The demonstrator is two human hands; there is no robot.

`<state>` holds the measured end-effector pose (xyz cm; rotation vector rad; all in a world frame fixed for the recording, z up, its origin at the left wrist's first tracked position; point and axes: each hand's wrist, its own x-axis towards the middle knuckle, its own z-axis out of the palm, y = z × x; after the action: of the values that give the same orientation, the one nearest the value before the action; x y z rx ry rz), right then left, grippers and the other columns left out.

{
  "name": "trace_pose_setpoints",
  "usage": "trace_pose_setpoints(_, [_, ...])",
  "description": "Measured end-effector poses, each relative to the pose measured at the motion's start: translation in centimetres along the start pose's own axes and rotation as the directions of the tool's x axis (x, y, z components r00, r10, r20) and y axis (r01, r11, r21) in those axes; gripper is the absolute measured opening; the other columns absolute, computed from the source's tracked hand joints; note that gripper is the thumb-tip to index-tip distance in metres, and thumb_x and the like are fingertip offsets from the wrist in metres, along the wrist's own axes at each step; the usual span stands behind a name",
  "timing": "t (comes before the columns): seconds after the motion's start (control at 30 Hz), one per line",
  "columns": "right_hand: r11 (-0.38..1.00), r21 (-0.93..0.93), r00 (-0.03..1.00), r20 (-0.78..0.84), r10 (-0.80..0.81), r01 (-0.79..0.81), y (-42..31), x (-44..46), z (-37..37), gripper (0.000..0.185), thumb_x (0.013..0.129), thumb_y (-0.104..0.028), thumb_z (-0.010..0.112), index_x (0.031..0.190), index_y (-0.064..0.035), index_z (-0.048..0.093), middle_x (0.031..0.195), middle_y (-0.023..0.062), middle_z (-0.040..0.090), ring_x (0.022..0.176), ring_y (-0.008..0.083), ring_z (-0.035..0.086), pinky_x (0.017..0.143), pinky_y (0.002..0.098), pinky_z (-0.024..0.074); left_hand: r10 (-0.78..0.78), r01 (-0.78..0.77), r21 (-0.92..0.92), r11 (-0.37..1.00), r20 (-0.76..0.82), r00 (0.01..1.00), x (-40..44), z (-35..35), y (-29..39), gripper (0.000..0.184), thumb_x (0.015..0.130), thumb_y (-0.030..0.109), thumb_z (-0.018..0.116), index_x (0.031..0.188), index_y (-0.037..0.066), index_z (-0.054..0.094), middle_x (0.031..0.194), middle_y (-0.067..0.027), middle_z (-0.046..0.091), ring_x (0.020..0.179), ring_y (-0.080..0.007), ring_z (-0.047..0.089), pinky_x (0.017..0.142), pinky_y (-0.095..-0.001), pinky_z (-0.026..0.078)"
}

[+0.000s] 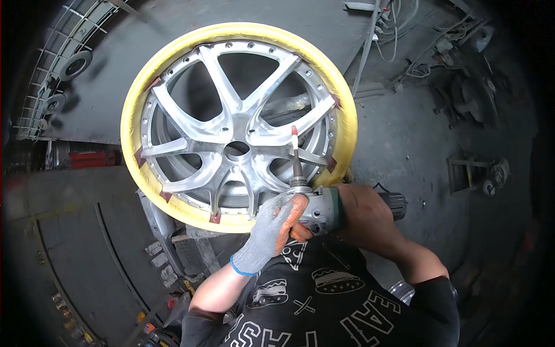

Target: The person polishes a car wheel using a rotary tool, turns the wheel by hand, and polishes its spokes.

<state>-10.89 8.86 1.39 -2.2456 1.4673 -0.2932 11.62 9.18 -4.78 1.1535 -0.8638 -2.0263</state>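
A silver alloy wheel rim with split spokes is in front of me, its outer lip covered in yellow masking tape. Small dark red patches sit at several spoke ends. Both hands hold an angle grinder at the near right of the wheel. My left hand, in a grey and orange glove, is closed around the tool's head. My bare right hand wraps the grinder body; its fingers are partly hidden. A long spindle with a red-tipped bit points from the head over a spoke; contact is unclear.
A wire rack with a small wheel stands at the upper left. Below it lies a red box. Cables hang at the upper right. A small metal frame stands on the grey floor to the right.
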Motion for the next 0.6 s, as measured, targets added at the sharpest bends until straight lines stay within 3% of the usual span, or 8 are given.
trace_pose_setpoints(0.07, [0.997, 0.008, 0.997, 0.001, -0.078, 0.078, 0.6, 0.1, -0.1, 0.06, 0.067, -0.023, 0.077, 0.115, 0.0018, 0.052, 0.099, 0.0164, 0.062, 0.095, 0.033, 0.062, 0.084, 0.0421, 0.0487, -0.022, 0.021, 0.027, 0.999, 0.035, 0.999, -0.1, 0.1, -0.4, 0.03, 0.102, 0.028, 0.057, 0.101, -0.002, 0.062, 0.073, -0.0082, 0.067, 0.063, -0.0112, 0.062, 0.059, -0.0268, 0.05])
trace_pose_setpoints(0.13, [0.995, 0.041, 0.995, 0.051, -0.087, 0.085, 0.6, 0.9, 0.0, 0.061, 0.066, -0.022, 0.078, 0.115, 0.0025, 0.052, 0.098, 0.0159, 0.061, 0.094, 0.0322, 0.062, 0.083, 0.0413, 0.0485, 0.147, -0.148, 0.009, 0.989, -0.19, 0.971, -0.5, 0.6, -0.7, 0.031, 0.101, 0.027, 0.058, 0.108, -0.003, 0.063, 0.084, -0.0088, 0.068, 0.075, -0.0112, 0.064, 0.067, -0.0276, 0.052])
trace_pose_setpoints(0.23, [0.992, 0.037, 0.988, 0.089, -0.125, 0.123, 0.8, 1.5, 0.6, 0.061, 0.065, -0.021, 0.078, 0.114, 0.0035, 0.052, 0.097, 0.015, 0.061, 0.092, 0.0306, 0.062, 0.081, 0.0398, 0.0481, 0.041, -0.072, -0.146, 0.987, -0.205, 0.978, -1.0, 0.3, -0.4, 0.031, 0.1, 0.026, 0.06, 0.111, -0.003, 0.063, 0.091, -0.0083, 0.067, 0.085, -0.0113, 0.063, 0.073, -0.0283, 0.052])
trace_pose_setpoints(0.27, [0.988, -0.003, 0.985, 0.083, -0.153, 0.154, 1.0, 1.5, 0.8, 0.06, 0.065, -0.02, 0.079, 0.113, 0.0038, 0.053, 0.096, 0.0145, 0.061, 0.091, 0.0296, 0.062, 0.081, 0.0391, 0.0479, 0.06, -0.113, -0.117, 0.987, -0.385, 0.921, -0.9, 1.4, -0.7, 0.029, 0.1, 0.024, 0.061, 0.106, -0.003, 0.064, 0.087, -0.0059, 0.066, 0.077, -0.0116, 0.063, 0.069, -0.0278, 0.052])
trace_pose_setpoints(0.3, [0.988, 0.004, 0.984, 0.084, -0.154, 0.155, 1.1, 1.5, 0.6, 0.06, 0.065, -0.02, 0.079, 0.113, 0.0038, 0.053, 0.096, 0.0145, 0.061, 0.091, 0.0296, 0.062, 0.081, 0.0391, 0.0479, 0.057, -0.11, -0.114, 0.987, -0.389, 0.919, -1.0, 1.6, -0.1, 0.029, 0.1, 0.024, 0.061, 0.106, -0.003, 0.064, 0.087, -0.0059, 0.066, 0.077, -0.0116, 0.063, 0.069, -0.0278, 0.052])
trace_pose_setpoints(0.37, [0.989, 0.036, 0.984, 0.104, -0.145, 0.142, 1.2, 1.6, 0.0, 0.056, 0.066, -0.018, 0.077, 0.112, 0.0039, 0.053, 0.095, 0.0143, 0.061, 0.09, 0.0285, 0.063, 0.081, 0.0385, 0.048, -0.002, -0.034, -0.171, 0.985, -0.207, 0.978, -1.0, 1.7, 1.1, 0.028, 0.1, 0.024, 0.06, 0.105, -0.003, 0.064, 0.085, -0.0054, 0.066, 0.071, -0.0103, 0.062, 0.064, -0.0269, 0.051])
trace_pose_setpoints(0.5, [0.994, 0.035, 0.99, 0.093, -0.106, 0.103, 2.0, 1.2, -1.0, 0.055, 0.067, -0.017, 0.077, 0.112, 0.0033, 0.054, 0.095, 0.0141, 0.061, 0.089, 0.0285, 0.062, 0.081, 0.0389, 0.0481, -0.021, -0.007, -0.172, 0.985, -0.157, 0.987, -0.1, 2.6, 0.9, 0.027, 0.1, 0.024, 0.059, 0.102, -0.003, 0.064, 0.082, -0.0048, 0.065, 0.067, -0.0096, 0.062, 0.059, -0.0255, 0.049])
trace_pose_setpoints(0.6, [0.997, 0.02, 0.992, 0.106, -0.074, 0.073, 2.5, 1.1, -1.2, 0.056, 0.066, -0.017, 0.077, 0.113, 0.003, 0.054, 0.096, 0.014, 0.061, 0.089, 0.0286, 0.063, 0.082, 0.0393, 0.048, 0.108, -0.112, -0.014, 0.994, -0.169, 0.98, 0.2, 3.1, 0.9, 0.026, 0.101, 0.024, 0.058, 0.099, -0.001, 0.063, 0.079, -0.0032, 0.063, 0.068, -0.0087, 0.062, 0.058, -0.0245, 0.047])
